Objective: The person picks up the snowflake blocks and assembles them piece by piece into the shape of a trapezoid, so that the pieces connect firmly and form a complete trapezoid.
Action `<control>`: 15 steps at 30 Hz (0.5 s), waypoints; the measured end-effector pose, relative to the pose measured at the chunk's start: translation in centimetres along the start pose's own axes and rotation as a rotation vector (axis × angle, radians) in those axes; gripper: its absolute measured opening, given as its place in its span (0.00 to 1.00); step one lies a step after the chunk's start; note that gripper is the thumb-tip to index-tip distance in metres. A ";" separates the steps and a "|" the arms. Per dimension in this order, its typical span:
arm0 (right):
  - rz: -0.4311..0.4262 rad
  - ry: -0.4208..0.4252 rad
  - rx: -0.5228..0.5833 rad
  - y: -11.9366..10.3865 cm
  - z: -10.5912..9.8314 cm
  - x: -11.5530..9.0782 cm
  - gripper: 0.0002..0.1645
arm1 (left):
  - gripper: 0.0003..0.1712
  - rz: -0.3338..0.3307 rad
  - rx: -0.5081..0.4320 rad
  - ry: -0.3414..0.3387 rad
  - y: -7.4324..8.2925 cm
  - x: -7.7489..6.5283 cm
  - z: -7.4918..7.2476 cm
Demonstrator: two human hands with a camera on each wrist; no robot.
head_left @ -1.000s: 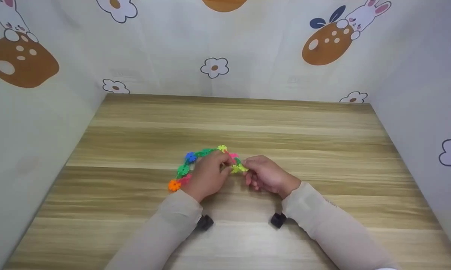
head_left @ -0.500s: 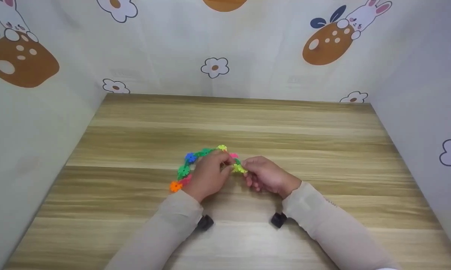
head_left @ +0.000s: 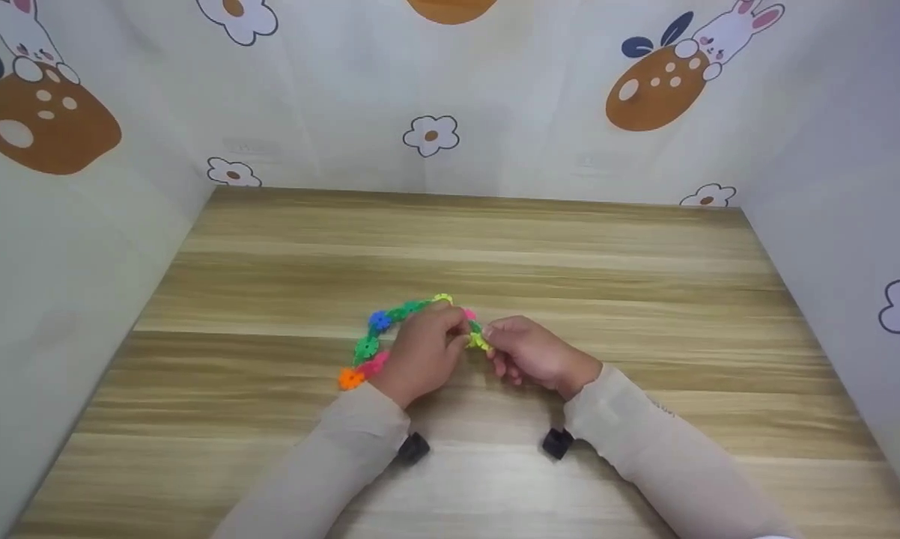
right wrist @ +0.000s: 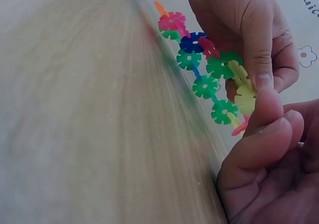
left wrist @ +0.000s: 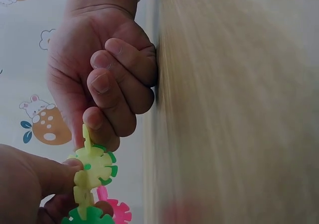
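Observation:
A chain of interlocking flower-shaped plastic discs (head_left: 367,347), in green, blue, pink, yellow and orange, curves round the left hand in the head view. My left hand (head_left: 424,355) pinches yellow discs near one end between thumb and fingers. From the right, my right hand (head_left: 536,353) pinches the outermost yellow disc (head_left: 480,342) between thumb and index finger, its other fingers curled. In the left wrist view, a yellow disc (left wrist: 94,165) sits between both hands, with green behind it. The right wrist view shows the chain's green discs (right wrist: 205,86) hanging beyond the fingertips.
Both hands are over a wood-grain table (head_left: 270,254). A pale curtain (head_left: 330,97) printed with rabbits and flowers encloses the back and sides. Black devices (head_left: 557,443) show beneath both wrists.
Both hands keep their pinch and stay nearly in place. The yellow end at the right hand has tilted slightly downward, and the orange end has shifted a little lower in view.

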State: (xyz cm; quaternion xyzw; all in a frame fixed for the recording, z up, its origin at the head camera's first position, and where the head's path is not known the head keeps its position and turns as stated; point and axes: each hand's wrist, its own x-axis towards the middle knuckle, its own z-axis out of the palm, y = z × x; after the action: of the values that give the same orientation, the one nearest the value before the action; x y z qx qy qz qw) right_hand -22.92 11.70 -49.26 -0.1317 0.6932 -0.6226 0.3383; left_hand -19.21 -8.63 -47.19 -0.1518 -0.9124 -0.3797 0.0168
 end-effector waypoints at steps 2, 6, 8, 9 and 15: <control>0.005 -0.008 0.006 0.0 0.0 -0.1 0.23 | 0.09 0.008 -0.007 -0.002 -0.1 0.0 0.0; 0.003 -0.028 0.003 0.0 -0.1 -0.1 0.24 | 0.09 0.020 -0.031 -0.011 -0.1 0.0 0.0; -0.001 -0.031 -0.002 0.1 -0.1 0.0 0.24 | 0.09 0.017 -0.037 -0.018 0.0 0.0 0.0; -0.005 -0.031 -0.005 0.1 0.0 0.0 0.24 | 0.09 0.010 -0.042 -0.023 0.0 0.0 0.0; 0.013 -0.009 -0.030 -0.3 -0.2 -0.2 0.23 | 0.03 -0.024 0.017 -0.015 0.2 -0.1 -0.3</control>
State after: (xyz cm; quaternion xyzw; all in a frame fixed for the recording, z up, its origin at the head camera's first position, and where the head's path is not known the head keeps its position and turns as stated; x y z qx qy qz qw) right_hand -22.95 11.90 -48.88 -0.1350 0.7018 -0.6093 0.3435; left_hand -19.10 -8.75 -46.82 -0.1432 -0.9175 -0.3710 0.0068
